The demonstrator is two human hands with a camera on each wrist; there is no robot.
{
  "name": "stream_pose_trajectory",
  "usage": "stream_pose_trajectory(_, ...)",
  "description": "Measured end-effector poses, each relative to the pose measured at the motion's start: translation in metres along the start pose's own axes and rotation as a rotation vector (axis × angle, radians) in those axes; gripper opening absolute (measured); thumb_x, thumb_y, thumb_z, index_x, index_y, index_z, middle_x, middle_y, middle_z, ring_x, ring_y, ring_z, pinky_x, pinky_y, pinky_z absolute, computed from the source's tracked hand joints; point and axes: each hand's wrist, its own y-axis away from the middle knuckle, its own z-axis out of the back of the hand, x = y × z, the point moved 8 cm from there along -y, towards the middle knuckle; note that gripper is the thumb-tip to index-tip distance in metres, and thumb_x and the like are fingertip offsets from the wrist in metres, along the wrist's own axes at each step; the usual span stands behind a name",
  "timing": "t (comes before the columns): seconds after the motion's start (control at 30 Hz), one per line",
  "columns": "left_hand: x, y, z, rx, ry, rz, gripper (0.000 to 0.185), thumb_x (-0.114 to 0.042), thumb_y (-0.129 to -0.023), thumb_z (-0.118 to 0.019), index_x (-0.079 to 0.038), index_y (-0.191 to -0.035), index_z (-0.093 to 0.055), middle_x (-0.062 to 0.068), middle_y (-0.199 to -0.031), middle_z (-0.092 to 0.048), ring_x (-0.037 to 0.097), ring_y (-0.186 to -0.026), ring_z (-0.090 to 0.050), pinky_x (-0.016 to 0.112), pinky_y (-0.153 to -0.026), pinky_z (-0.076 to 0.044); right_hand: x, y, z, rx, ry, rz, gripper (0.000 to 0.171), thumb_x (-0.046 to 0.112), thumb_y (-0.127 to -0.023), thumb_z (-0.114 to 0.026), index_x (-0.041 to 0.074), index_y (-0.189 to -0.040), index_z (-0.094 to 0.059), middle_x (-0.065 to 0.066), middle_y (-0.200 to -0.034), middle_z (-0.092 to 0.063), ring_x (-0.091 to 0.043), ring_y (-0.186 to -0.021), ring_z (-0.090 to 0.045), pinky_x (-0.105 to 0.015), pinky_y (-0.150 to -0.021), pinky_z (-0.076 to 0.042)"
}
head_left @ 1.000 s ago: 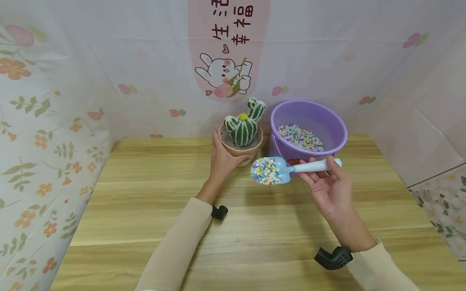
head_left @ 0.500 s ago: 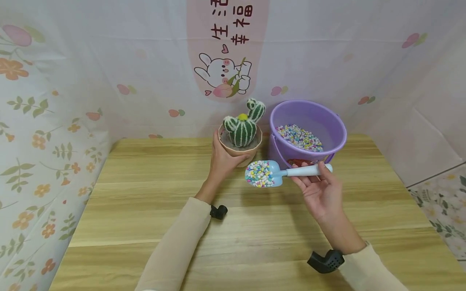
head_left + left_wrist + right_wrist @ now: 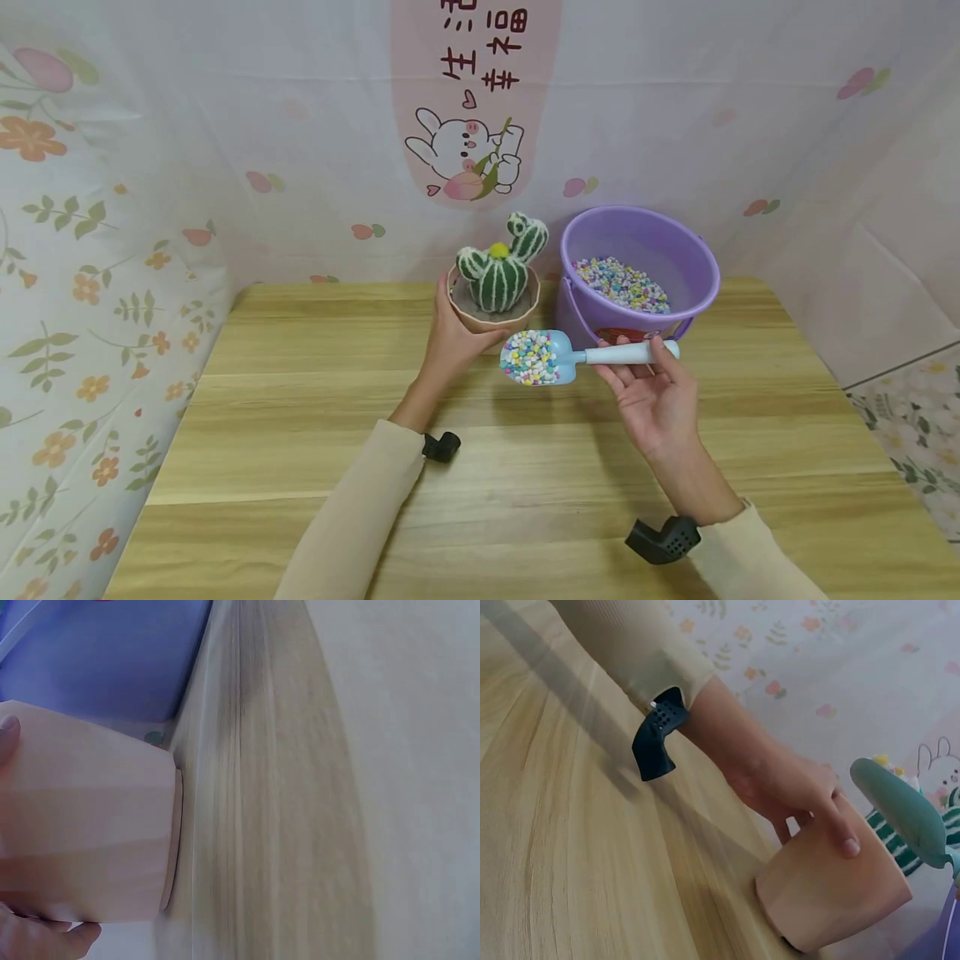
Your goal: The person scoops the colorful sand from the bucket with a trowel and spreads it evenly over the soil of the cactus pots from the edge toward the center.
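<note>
Cloth [image 3: 300, 108], printed with a rabbit [image 3: 461, 146], is hanging behind the worktop [image 3: 510, 517] I am facing. Purple bucket [image 3: 641, 233] is standing at the back, right of centre. Just left of it, a peach pot [image 3: 829, 889] is holding a knitted-looking cactus [image 3: 499, 285]. The left hand [image 3: 452, 343] is curling round the pot's side; the right hand [image 3: 658, 404] is pinching a light-blue scoop [image 3: 567, 357] by its white handle, above the worktop, near the pot. Tiny mixed-colour beads [image 3: 528, 358] are filling the scoop's pan and lying in the bucket.
</note>
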Motion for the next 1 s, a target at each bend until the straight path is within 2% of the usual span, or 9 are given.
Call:
stream_pose_trajectory(0.23,0.001,0.009,0.007,0.026,0.030,-0.005,0.130,-0.034,-0.061,-0.093,-0.026,-0.156,-0.004,0.009,-0.156,-0.025,0.026,-0.139,-0.033,0.048,-0.111,-0.033,-0.002,0.000,-0.006,0.038,0.020,0.018,0.022,0.016,-0.102,-0.048,0.007,-0.121,-0.045,-0.020,-0.100,-0.066,-0.039,-0.107,-0.064,-0.053,-0.096,-0.048)
stream_pose_trajectory(0.4,0.002,0.015,0.012,0.044,0.031,-0.005,0.129,-0.035,-0.063,-0.091,-0.026,-0.156,-0.002,0.010,-0.157,-0.023,0.028,-0.138,-0.033,0.050,-0.109,-0.034,-0.003,0.001,-0.010,0.043,0.035,0.028,0.023,0.016,-0.102,-0.048,0.006,-0.123,-0.044,-0.021,-0.099,-0.065,-0.039,-0.110,-0.063,-0.053,-0.097,-0.047)
stream_pose_trajectory(0.7,-0.001,0.026,0.021,0.058,0.047,-0.057,0.122,-0.033,-0.061,-0.092,-0.032,-0.152,-0.012,0.003,-0.148,-0.033,0.024,-0.130,-0.041,0.049,-0.104,-0.040,-0.007,-0.002,-0.010,0.003,0.031,0.029,0.024,0.016,-0.102,-0.050,-0.001,-0.119,-0.050,-0.022,-0.102,-0.064,-0.039,-0.111,-0.062,-0.053,-0.096,-0.048)
stream_pose_trajectory(1.0,0.000,0.037,0.029,0.072,0.053,-0.032,0.126,-0.036,-0.061,-0.093,-0.032,-0.154,-0.009,0.001,-0.152,-0.030,0.022,-0.133,-0.038,0.047,-0.107,-0.038,-0.008,-0.006,-0.014,0.031,0.033,0.049,0.021,0.014,-0.102,-0.049,-0.003,-0.114,-0.053,-0.023,-0.096,-0.068,-0.039,-0.101,-0.067,-0.054,-0.093,-0.049)
